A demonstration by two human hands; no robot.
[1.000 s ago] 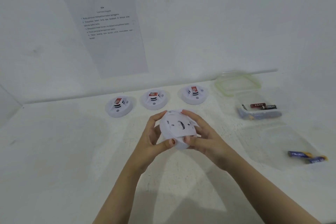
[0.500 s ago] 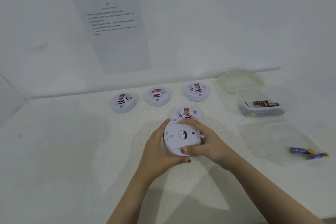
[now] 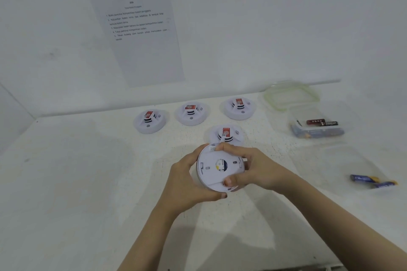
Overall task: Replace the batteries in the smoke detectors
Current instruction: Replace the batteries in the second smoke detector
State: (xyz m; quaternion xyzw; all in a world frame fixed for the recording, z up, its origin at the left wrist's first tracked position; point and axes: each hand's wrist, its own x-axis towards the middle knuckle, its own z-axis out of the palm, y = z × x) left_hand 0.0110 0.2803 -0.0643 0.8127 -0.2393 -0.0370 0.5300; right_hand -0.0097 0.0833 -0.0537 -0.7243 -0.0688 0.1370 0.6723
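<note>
Left fingers point(image 3: 194, 156), right fingers point(image 3: 231, 147) around smoke detector point(image 3: 217, 168)

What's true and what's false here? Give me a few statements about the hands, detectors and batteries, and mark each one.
1. The left hand and right hand both hold one detector. True.
2. Four other detectors lie on the table. True.
3. The held detector shows a red label. False: its plain back faces the camera.
4. The box is empty. False: it holds batteries.
5. Two blue batteries lie loose at the right. True.
</note>
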